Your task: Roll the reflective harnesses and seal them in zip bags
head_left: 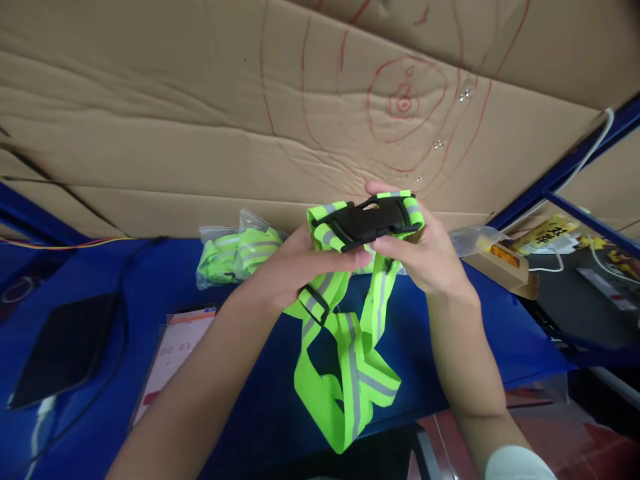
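On my feed, the phone screen (170,353) shows the pale digits "00" and "03"; I can't make out the smaller marks around them. On the yellow packet (545,233) I see bold dark Chinese-style characters, too blurred for me to read surely. The cardboard panel (150,153) bears hand-drawn red rings like a target, and I find small red scrawls above their centre that I cannot decipher.
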A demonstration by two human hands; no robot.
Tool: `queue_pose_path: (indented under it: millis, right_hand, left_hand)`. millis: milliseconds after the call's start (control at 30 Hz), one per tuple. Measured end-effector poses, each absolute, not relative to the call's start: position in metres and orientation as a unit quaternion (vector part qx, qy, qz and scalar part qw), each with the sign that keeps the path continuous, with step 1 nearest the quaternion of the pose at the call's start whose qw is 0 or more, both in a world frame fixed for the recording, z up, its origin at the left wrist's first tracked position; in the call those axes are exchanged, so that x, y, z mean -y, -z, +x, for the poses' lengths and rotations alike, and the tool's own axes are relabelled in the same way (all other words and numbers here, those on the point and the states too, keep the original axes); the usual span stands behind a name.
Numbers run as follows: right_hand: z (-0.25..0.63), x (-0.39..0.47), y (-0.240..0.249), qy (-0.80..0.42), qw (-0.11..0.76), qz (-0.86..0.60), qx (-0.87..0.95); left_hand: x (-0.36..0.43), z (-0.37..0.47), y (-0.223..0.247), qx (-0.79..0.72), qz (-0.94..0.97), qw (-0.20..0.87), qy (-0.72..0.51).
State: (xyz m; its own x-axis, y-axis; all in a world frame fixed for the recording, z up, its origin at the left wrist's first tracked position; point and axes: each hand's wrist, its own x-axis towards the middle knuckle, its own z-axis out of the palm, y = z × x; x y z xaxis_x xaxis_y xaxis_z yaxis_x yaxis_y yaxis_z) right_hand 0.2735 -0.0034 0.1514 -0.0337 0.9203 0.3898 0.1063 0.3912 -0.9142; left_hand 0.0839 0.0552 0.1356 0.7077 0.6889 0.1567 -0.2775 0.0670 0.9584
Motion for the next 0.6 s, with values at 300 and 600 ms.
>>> queue_pose_path:
  millis: [300,600]
  right_hand:
    - [0.287,-0.010,-0.143,-0.586,0.477,-0.329,0.566]
    - [0.257,-0.010,-0.133,-0.527,0.596,-0.369,0.481]
  left_hand:
    - [-0.052,0.075,-0.144,-0.197,0.569,0.701,-0.383]
    - [-0.063,0.068,-0.140,-0.233,0.679,0.556,-0.419]
